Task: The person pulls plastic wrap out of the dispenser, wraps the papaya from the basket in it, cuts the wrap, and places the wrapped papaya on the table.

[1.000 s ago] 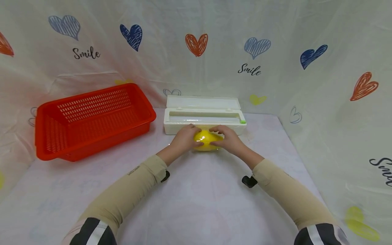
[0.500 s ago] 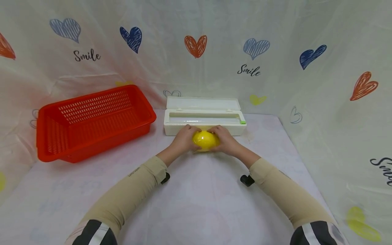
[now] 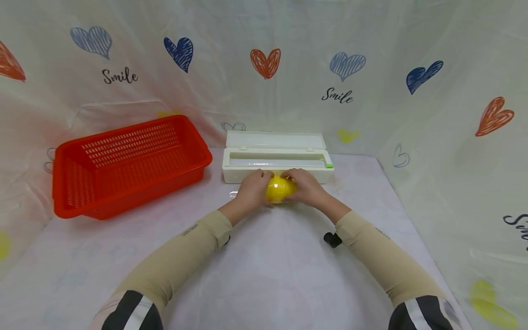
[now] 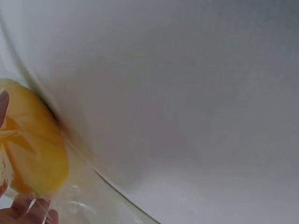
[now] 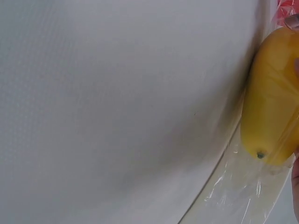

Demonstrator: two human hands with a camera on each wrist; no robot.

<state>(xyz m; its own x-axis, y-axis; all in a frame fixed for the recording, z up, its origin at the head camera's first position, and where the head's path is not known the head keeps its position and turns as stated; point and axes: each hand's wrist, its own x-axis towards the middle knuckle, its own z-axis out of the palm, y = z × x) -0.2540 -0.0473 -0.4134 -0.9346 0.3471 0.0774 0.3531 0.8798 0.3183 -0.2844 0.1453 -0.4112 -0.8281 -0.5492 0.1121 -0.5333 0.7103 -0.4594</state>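
Note:
A smooth yellow fruit, oblong and with a small dark green nub at one end in the right wrist view, lies between both hands. Clear plastic film covers it and spreads around it. My left hand grips its left side, fingers at the back and thumb in front. On the opposite side, my right hand holds it with bent fingers. Just behind stands a long white cling film dispenser, its lid raised. Both wrist views catch only parts of the fingers.
A red perforated plastic basket stands at the back left of the white-covered table. A bright green tab sits at the dispenser's right end. Behind hangs a white cloth printed with hearts.
My right hand has closed in around the fruit's right side. My left hand has turned and shifted slightly right, covering more of the left side. Basket and dispenser stay in place.

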